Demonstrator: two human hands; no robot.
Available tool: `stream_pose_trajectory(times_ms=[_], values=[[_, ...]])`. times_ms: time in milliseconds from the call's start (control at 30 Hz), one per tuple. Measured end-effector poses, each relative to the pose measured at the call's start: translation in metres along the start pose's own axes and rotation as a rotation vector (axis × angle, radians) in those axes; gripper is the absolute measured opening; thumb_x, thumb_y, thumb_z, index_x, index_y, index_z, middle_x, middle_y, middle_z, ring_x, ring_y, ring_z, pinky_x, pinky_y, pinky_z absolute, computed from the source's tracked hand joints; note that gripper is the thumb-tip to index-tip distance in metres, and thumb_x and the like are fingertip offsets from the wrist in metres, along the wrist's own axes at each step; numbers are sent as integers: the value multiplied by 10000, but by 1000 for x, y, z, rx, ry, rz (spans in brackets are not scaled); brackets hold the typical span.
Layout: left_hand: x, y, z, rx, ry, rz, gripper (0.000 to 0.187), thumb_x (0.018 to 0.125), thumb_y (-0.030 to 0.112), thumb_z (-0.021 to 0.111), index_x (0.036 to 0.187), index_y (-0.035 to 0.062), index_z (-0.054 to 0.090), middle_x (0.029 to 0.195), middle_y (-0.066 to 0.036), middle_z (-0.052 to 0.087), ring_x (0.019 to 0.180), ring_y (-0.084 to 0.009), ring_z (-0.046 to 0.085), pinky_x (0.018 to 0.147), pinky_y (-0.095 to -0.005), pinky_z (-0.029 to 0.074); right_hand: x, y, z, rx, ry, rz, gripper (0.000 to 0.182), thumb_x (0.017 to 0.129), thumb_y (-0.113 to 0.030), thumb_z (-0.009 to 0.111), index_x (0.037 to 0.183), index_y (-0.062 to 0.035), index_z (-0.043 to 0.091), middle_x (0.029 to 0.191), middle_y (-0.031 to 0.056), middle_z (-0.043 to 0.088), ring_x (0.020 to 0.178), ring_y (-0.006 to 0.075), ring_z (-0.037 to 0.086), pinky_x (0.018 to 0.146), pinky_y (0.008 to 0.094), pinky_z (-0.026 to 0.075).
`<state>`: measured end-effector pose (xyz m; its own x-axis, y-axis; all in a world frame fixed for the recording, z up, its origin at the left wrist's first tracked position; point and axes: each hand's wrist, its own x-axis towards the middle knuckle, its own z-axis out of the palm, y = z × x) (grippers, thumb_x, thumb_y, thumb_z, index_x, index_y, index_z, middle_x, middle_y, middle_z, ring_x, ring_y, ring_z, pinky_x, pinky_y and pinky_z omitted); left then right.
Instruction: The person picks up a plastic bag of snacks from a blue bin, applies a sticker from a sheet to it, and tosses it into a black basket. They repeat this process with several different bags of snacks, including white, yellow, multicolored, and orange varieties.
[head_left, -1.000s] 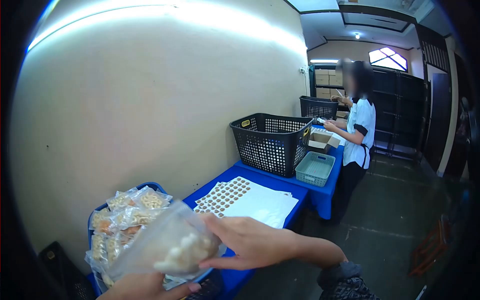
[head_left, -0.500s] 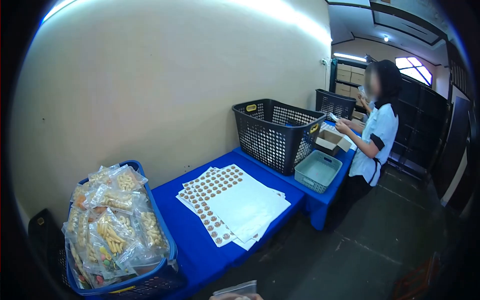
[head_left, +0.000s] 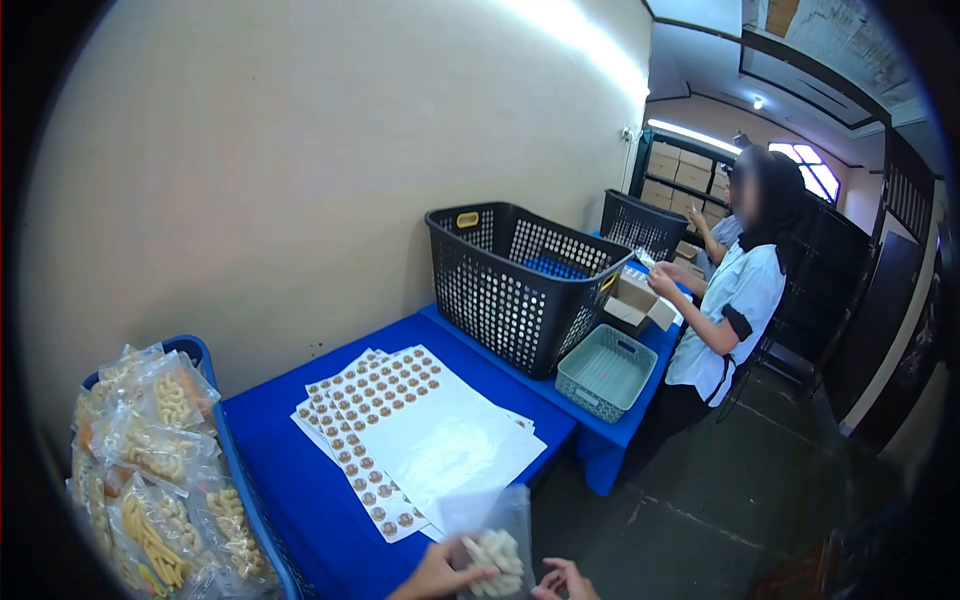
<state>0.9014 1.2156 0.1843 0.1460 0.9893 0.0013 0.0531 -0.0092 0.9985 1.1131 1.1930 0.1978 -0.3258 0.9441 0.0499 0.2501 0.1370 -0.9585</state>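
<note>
a: far left we have clear snack packets (head_left: 160, 450) heaped high in a blue plastic basket (head_left: 240, 480)!

b: and right beside it, blue tablecloth (head_left: 265, 420), with overlapping sheets of round stickers (head_left: 425, 430) fanned across it.

a: down at the bottom edge, here's the left hand (head_left: 440, 575), thumb pressed over the front, closed on a clear plastic bag (head_left: 497, 560)!

b: pale, chunky pieces sit low in that bag, its top standing up in front of the sheets' near corner.

a: beyond it, a big black perforated laundry basket (head_left: 490, 300) with yellow handle trims.

b: and the right hand (head_left: 565, 582)?

a: just beside the bag's right side, fingers half curled; whether it's gripping anything, i can't tell.

b: farther right, a grey-green plastic tray basket (head_left: 592, 395), an open cardboard box (head_left: 655, 310) behind it, then a co-worker (head_left: 735, 310) in a white shirt, both hands raised around something small and pale.
</note>
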Motion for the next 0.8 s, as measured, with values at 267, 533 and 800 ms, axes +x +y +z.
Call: stream_pose_trajectory(times_ms=[267,533,800], values=[[-11,2,-83,-235,692,305,441,634,109,621,987,-6,384,900,-98,493,834,-162,493,750,-287,398,72,67,-81,-252,393,161,254,685,-133,581,881,2,493,626,45,507,548,78,461,510,218,401],[-37,-37,-91,-210,1068,185,334,720,2,551,994,23,362,1003,-173,479,780,-232,556,617,-308,491,216,51,-111,-230,442,2,265,705,-130,567,912,14,484,644,59,509,568,104,462,513,230,389],[78,-14,-42,-821,1137,209,436,722,324,464,1040,30,416,821,-86,530,724,-175,549,593,-318,481,333,67,-153,-197,195,-147,274,725,-134,547,937,21,471,687,65,511,600,109,468,517,234,389]])
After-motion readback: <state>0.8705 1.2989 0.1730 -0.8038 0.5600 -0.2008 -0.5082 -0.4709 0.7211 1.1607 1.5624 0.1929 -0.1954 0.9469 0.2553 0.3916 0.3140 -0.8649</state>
